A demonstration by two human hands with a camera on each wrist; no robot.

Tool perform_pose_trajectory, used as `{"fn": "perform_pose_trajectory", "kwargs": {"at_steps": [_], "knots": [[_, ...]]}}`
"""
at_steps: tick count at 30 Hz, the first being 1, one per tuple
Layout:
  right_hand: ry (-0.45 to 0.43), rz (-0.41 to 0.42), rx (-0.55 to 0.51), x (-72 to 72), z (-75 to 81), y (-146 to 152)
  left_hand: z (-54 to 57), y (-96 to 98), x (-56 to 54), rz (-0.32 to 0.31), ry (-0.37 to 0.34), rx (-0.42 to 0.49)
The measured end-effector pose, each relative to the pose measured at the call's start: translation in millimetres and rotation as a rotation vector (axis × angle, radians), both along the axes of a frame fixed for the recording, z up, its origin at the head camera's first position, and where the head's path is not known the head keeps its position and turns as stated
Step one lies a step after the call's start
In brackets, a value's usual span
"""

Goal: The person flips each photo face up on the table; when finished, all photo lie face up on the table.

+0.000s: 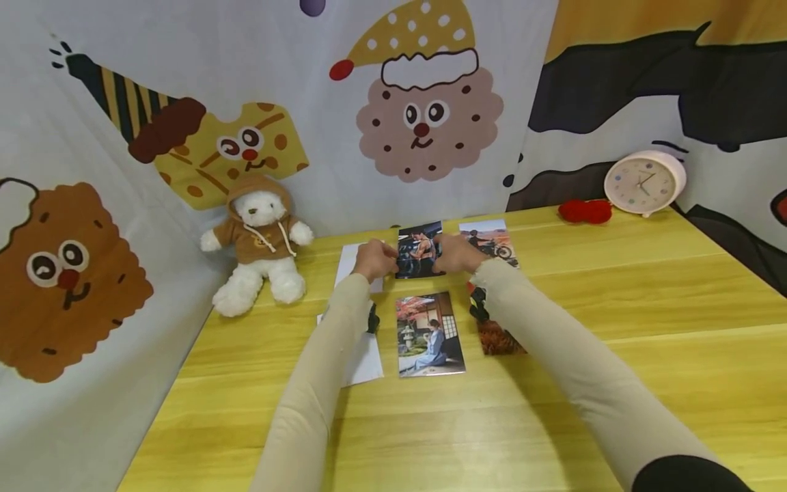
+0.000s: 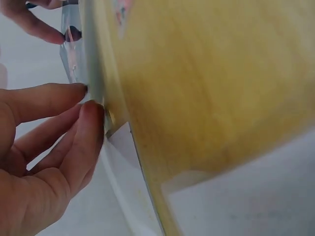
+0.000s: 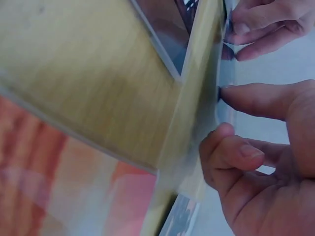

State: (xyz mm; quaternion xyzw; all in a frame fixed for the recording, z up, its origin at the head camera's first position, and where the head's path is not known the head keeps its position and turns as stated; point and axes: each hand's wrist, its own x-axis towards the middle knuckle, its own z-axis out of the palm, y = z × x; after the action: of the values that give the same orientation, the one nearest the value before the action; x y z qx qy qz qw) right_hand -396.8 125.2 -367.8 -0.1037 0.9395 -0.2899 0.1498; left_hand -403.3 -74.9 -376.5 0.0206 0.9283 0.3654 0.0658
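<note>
Both hands hold a photo print (image 1: 421, 253) of a person in a sleeveless top, at the back of the table. My left hand (image 1: 376, 260) pinches its left edge; in the left wrist view the print appears nearly edge-on at the fingertips (image 2: 91, 110). My right hand (image 1: 456, 254) pinches the right edge, with thumb and fingers bent in the right wrist view. Directly in front lies a print of a seated person in blue (image 1: 432, 335). A motorcycle print (image 1: 495, 240) lies just right of the right hand. A white card (image 1: 347, 265) lies beside the left hand.
Under the left forearm lies another white-faced card (image 1: 367, 362); under the right, a partly covered print with brown fur-like texture (image 1: 499, 339). A teddy bear (image 1: 261, 239) sits at the back left. A red object (image 1: 585, 211) and a pink clock (image 1: 644, 183) stand back right.
</note>
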Motion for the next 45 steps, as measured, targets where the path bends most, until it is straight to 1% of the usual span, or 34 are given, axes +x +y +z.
{"fn": "perform_pose_trajectory", "kwargs": {"at_steps": [4,7,9,11,16,20,22,24,28,31,33,34,35,37,40,41,43,45], "knots": [[0.002,0.04,0.103,-0.9,-1.5,-5,-1.1,3.3,-0.2,-0.028,0.006,-0.138],[0.0,0.047,0.166,-1.3,-2.5,-9,-1.0,7.5,-1.1,-0.058,0.024,-0.227],[-0.002,0.04,0.187,-1.4,-3.0,-10,-0.9,10.2,-2.3,-0.08,0.038,-0.271],[0.009,0.044,0.207,-1.7,-3.6,-12,-0.6,12.2,-3.4,-0.092,0.046,-0.304],[0.007,0.052,0.268,-0.8,-1.6,-15,0.4,13.8,-5.8,-0.073,0.052,-0.35],[-0.024,0.033,0.273,2.7,1.5,-16,1.0,13.5,-4.6,-0.077,0.059,-0.362],[-0.023,0.033,0.274,3.7,1.9,-15,1.1,12.0,-2.7,-0.081,0.06,-0.347],[-0.026,0.033,0.273,3.3,1.2,-14,1.1,8.4,-0.3,-0.079,0.06,-0.307],[-0.032,0.046,0.263,2.0,-1.3,-12,4.9,-8.8,4.9,-0.062,0.069,-0.206],[-0.003,0.071,0.267,4.8,-1.7,-10,11.4,-30.4,10.6,-0.046,0.077,-0.154],[0.024,0.085,0.282,9.4,-0.5,-11,16.9,-49.2,17.4,-0.065,0.08,-0.155],[0.041,0.093,0.287,12.7,0.7,-11,19.7,-59.2,22.8,-0.08,0.075,-0.163],[0.062,0.101,0.288,16.5,2.4,-12,22.4,-69.1,28.9,-0.098,0.067,-0.174],[0.092,0.129,0.267,24.9,6.1,-14,26.8,-89.3,43.6,-0.155,0.047,-0.222],[0.139,0.204,0.212,39.3,13.4,-19,31.3,-112.6,68.6,-0.23,0.01,-0.308],[0.157,0.237,0.188,43.8,15.5,-21,32.0,-118.5,75.9,-0.251,0.011,-0.342],[0.17,0.309,0.139,52.4,19.0,-25,33.0,-128.1,90.6,-0.272,0.016,-0.387],[0.133,0.391,0.062,59.3,20.2,-31,33.6,-135.5,105.5,-0.267,0.011,-0.4]]}}
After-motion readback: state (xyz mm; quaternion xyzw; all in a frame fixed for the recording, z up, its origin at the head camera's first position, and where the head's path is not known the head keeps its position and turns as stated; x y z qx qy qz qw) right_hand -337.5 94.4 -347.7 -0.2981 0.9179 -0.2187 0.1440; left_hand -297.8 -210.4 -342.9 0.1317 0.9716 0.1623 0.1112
